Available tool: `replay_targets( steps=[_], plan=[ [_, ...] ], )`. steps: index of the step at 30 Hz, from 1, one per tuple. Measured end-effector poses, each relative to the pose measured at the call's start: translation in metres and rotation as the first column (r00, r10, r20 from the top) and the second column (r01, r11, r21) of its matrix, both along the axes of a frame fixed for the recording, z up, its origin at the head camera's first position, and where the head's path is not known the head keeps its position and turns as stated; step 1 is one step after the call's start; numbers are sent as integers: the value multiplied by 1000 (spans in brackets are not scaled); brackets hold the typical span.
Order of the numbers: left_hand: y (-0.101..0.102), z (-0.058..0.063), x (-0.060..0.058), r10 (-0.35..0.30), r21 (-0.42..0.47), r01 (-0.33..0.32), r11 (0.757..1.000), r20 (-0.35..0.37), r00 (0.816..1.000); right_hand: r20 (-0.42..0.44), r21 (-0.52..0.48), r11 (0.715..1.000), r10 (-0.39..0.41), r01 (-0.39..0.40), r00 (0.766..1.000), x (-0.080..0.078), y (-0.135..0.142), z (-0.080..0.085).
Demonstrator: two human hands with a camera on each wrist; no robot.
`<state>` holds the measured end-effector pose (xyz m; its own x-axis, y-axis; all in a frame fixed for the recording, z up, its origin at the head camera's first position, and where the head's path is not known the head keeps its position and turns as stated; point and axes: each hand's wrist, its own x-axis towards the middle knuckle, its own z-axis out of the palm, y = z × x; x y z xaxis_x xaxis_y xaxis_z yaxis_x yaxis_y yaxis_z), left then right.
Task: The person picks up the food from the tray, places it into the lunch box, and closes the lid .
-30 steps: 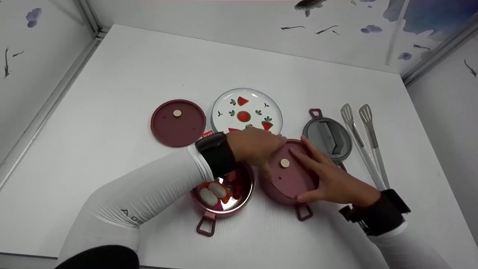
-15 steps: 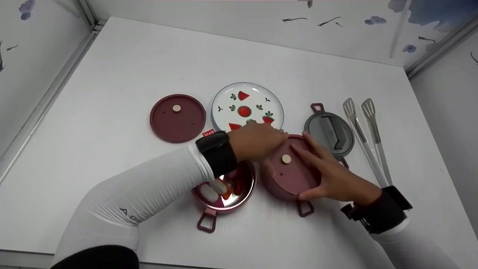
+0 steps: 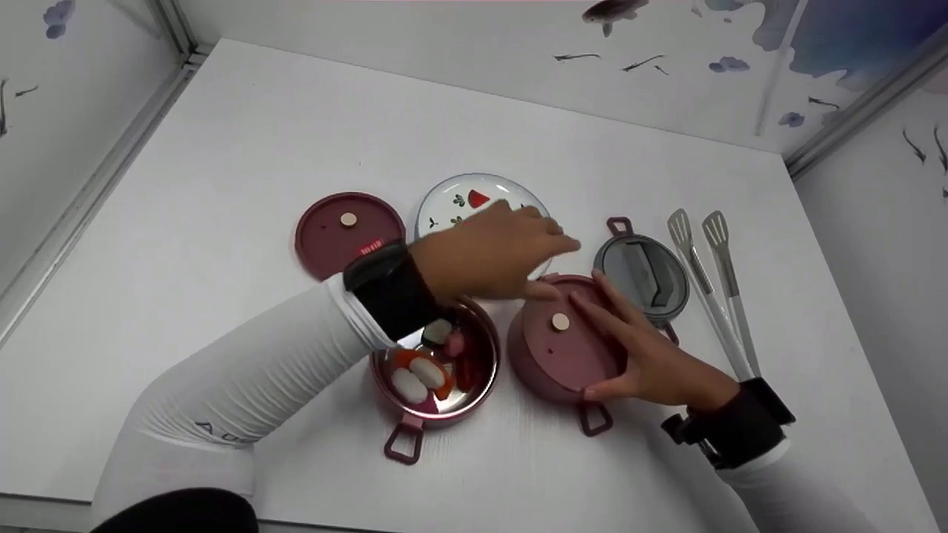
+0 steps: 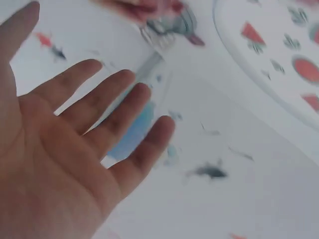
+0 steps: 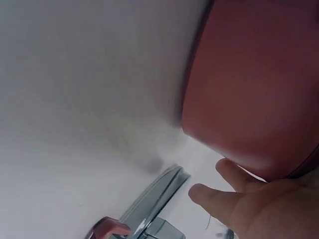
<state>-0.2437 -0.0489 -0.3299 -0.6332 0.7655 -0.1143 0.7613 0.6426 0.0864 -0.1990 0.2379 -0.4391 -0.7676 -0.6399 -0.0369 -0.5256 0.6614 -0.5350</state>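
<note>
A dark red pot (image 3: 527,374) stands under its matching lid (image 3: 552,370), which has a pale round knob. My right hand (image 3: 644,352) rests on the lid's right side, fingers spread over the top and thumb at the near edge. In the right wrist view the pot (image 5: 249,94) fills the upper right, with two straight fingers (image 5: 217,199) beside it. My left hand (image 3: 489,255) hovers past the pot's far left edge, over the plate (image 3: 435,203), holding nothing. The left wrist view shows that hand (image 4: 65,149) palm up to the camera, fingers extended and apart.
Left of the covered pot, an uncovered pot (image 3: 478,403) holds white oval pieces (image 3: 409,385) and orange and red ones. Another dark red lid (image 3: 322,248) lies behind it. To the right are a small pan with a grey lid (image 3: 626,270) and two slotted spatulas (image 3: 726,277).
My left hand has lifted off the pot's left edge and moved up and away, its fingers now free. The right hand stays on the lid.
</note>
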Motion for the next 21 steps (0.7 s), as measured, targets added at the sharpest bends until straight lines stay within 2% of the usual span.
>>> replay_targets(
  steps=[2,5,7,9,12,15,19,21],
  plan=[
    [-14,3,-9,39,56,-39,998,-17,999,9,2,1000,-16,16,1000,2,2,-2],
    [-37,-1,-25,124,114,-122,986,-13,992,7,5,999,-31,31,999,4,2,-1],
    [-56,-7,-35,199,147,-200,969,21,980,3,3,999,-36,36,999,4,2,0],
    [-76,-14,-45,282,157,-290,944,71,957,7,-6,999,-34,34,999,4,0,1],
    [-112,-27,-57,413,116,-427,897,127,902,33,-25,999,-30,31,999,3,-1,3],
    [-149,-41,-60,537,35,-548,836,158,829,65,-36,999,-22,25,998,-1,-2,6],
    [-185,-60,-56,645,-52,-649,759,205,737,89,-19,1000,-1,3,996,-5,0,12],
    [-197,-68,-54,668,-71,-673,736,233,706,98,-3,1000,11,-11,995,-6,3,14]
  ],
)
